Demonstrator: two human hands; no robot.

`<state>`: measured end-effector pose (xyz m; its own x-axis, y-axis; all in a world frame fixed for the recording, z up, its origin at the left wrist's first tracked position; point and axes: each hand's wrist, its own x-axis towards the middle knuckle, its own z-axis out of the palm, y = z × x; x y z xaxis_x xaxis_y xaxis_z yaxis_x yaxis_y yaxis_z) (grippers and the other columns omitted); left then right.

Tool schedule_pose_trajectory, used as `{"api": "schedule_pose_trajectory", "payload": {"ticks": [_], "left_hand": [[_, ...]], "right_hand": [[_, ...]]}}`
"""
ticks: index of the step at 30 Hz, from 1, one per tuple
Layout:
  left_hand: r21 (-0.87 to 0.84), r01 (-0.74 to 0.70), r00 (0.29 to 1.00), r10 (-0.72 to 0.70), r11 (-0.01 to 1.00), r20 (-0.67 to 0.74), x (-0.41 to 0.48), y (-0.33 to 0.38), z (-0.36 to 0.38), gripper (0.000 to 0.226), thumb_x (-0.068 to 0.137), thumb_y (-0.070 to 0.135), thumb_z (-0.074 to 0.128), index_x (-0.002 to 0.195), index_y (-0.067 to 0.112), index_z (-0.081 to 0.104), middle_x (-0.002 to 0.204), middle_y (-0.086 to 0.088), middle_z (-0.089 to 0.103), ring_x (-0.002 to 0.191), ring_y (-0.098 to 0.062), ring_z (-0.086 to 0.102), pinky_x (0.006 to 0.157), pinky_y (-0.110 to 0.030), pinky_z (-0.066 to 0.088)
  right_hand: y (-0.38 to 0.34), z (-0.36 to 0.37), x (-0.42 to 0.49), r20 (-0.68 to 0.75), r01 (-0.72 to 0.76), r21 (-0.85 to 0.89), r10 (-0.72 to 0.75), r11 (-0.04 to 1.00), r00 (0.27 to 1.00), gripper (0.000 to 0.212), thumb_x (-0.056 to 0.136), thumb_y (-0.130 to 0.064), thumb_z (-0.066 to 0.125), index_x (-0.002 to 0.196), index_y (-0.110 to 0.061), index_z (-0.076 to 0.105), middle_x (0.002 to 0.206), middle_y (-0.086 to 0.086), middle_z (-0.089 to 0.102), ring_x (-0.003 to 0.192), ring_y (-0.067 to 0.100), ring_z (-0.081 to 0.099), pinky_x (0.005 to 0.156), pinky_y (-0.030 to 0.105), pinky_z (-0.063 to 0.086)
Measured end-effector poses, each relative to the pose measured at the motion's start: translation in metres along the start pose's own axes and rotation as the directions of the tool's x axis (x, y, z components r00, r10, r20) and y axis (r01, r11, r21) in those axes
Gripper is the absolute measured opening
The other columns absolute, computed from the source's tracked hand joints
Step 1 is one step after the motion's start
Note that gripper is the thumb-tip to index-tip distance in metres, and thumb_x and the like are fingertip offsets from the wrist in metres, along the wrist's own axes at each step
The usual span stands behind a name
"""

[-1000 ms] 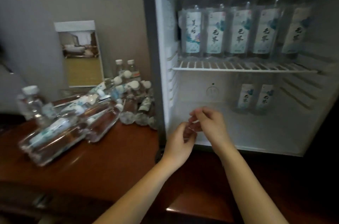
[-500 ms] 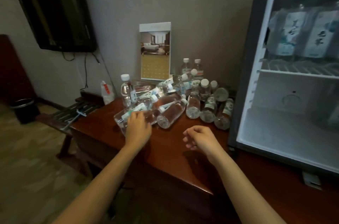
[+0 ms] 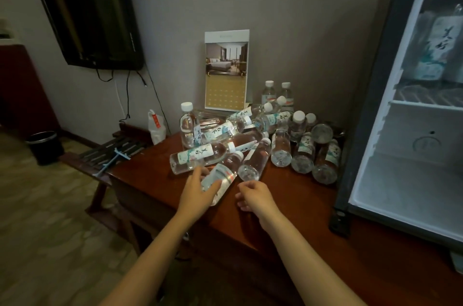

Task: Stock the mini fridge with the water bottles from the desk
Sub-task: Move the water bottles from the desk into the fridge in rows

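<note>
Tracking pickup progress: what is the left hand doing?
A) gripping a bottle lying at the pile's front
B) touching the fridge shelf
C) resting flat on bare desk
A: the left hand curls round a lying bottle at the pile's front edge; the right hand holds nothing.

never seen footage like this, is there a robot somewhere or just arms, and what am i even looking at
No robot here: these are a person's two bare arms. All the pictures come from one wide-angle camera worn on the person's head, looking forward and down, so you see roughly what they see. The left hand grips a water bottle at the near edge of a pile of bottles on a wooden desk. The right hand hangs just beside it, fingers loosely curled, holding nothing. A picture card stands against the wall behind the pile. On the right is the open mini fridge, with a stocked bottle on its upper shelf.
</note>
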<state>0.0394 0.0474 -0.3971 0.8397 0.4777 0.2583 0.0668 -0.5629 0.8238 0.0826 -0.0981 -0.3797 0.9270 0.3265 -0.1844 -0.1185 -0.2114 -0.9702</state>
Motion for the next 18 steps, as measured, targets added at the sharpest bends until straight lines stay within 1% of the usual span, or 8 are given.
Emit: {"api": "schedule_pose_trajectory", "payload": {"ticks": [2, 4, 7, 10, 13, 15, 16, 18], "left_hand": [[-0.071, 0.012, 0.999, -0.009, 0.997, 0.038, -0.005, 0.003, 0.003, 0.029, 0.08, 0.026, 0.068, 0.1, 0.028, 0.047, 0.11, -0.002, 0.051, 0.097, -0.02, 0.057, 0.079, -0.05, 0.054], [-0.095, 0.007, 0.998, -0.001, 0.995, 0.057, -0.01, 0.006, 0.005, 0.035, 0.075, 0.021, 0.072, 0.099, 0.029, 0.048, 0.111, 0.0, 0.048, 0.098, -0.019, 0.057, 0.079, -0.048, 0.054], [-0.095, -0.025, 0.999, 0.028, 0.995, 0.024, -0.017, 0.007, 0.01, 0.045, 0.066, 0.019, 0.076, 0.098, 0.028, 0.046, 0.106, 0.004, 0.049, 0.1, -0.02, 0.055, 0.084, -0.045, 0.051], [0.04, -0.104, 0.995, 0.104, 0.994, 0.003, -0.026, 0.004, 0.016, 0.062, 0.062, 0.022, 0.075, 0.115, 0.03, 0.044, 0.109, 0.01, 0.039, 0.109, -0.017, 0.04, 0.085, -0.029, 0.039], [0.044, -0.169, 0.984, 0.166, 0.985, 0.065, -0.034, 0.002, 0.015, 0.091, 0.059, 0.023, 0.075, 0.136, 0.036, 0.028, 0.112, 0.017, 0.031, 0.109, -0.009, 0.029, 0.081, -0.019, 0.029], [-0.033, -0.161, 0.979, 0.164, 0.986, 0.123, -0.038, 0.001, 0.011, 0.106, 0.061, 0.022, 0.08, 0.143, 0.037, 0.015, 0.115, 0.019, 0.032, 0.111, -0.004, 0.031, 0.087, -0.018, 0.032], [-0.091, -0.138, 0.976, 0.151, 0.986, 0.157, -0.04, 0.0, 0.008, 0.112, 0.062, 0.02, 0.083, 0.144, 0.038, 0.009, 0.117, 0.018, 0.034, 0.111, -0.004, 0.037, 0.09, -0.019, 0.036], [-0.191, -0.092, 0.969, 0.132, 0.977, 0.209, -0.044, -0.003, 0.003, 0.118, 0.064, 0.009, 0.083, 0.143, 0.039, 0.0, 0.119, 0.009, 0.041, 0.11, -0.005, 0.048, 0.09, -0.021, 0.045]], "right_hand": [[-0.001, 0.009, 0.004, -0.047, 0.009, -0.009, -0.01, 1.0, 0.999, 0.013, 0.094, -0.021, 0.045, 0.091, -0.016, 0.056, 0.083, 0.005, 0.06, 0.072, 0.02, 0.057, 0.073, 0.037, 0.052], [-0.003, 0.016, 0.006, -0.08, 0.018, -0.018, -0.019, 1.0, 0.997, 0.017, 0.094, -0.025, 0.046, 0.104, -0.013, 0.053, 0.093, 0.006, 0.059, 0.083, 0.023, 0.058, 0.082, 0.041, 0.05], [-0.007, 0.022, 0.007, -0.098, 0.011, 0.039, -0.007, 0.999, 0.995, 0.027, 0.094, -0.028, 0.048, 0.115, -0.011, 0.046, 0.105, 0.008, 0.057, 0.098, 0.026, 0.058, 0.089, 0.042, 0.048], [-0.005, 0.023, 0.009, -0.089, 0.012, 0.135, 0.0, 0.991, 0.996, 0.03, 0.093, -0.027, 0.05, 0.118, -0.012, 0.042, 0.103, 0.004, 0.051, 0.095, 0.02, 0.052, 0.088, 0.035, 0.046], [-0.003, 0.021, 0.01, -0.048, -0.005, 0.216, 0.016, 0.976, 0.999, 0.04, 0.091, -0.028, 0.056, 0.123, -0.015, 0.037, 0.101, 0.001, 0.052, 0.093, 0.017, 0.054, 0.083, 0.028, 0.046], [-0.004, 0.02, 0.009, -0.002, -0.02, 0.235, 0.021, 0.972, 1.0, 0.046, 0.088, -0.029, 0.062, 0.119, -0.016, 0.031, 0.095, -0.004, 0.054, 0.086, 0.012, 0.057, 0.071, 0.02, 0.048], [-0.005, 0.021, 0.009, 0.008, -0.024, 0.202, 0.023, 0.979, 1.0, 0.051, 0.086, -0.03, 0.065, 0.119, -0.014, 0.029, 0.098, -0.002, 0.055, 0.088, 0.014, 0.059, 0.072, 0.021, 0.05], [-0.003, 0.02, 0.011, -0.01, -0.017, 0.068, 0.018, 0.998, 1.0, 0.071, 0.079, -0.031, 0.071, 0.129, -0.009, 0.026, 0.114, 0.007, 0.056, 0.103, 0.024, 0.058, 0.087, 0.033, 0.049]]}}
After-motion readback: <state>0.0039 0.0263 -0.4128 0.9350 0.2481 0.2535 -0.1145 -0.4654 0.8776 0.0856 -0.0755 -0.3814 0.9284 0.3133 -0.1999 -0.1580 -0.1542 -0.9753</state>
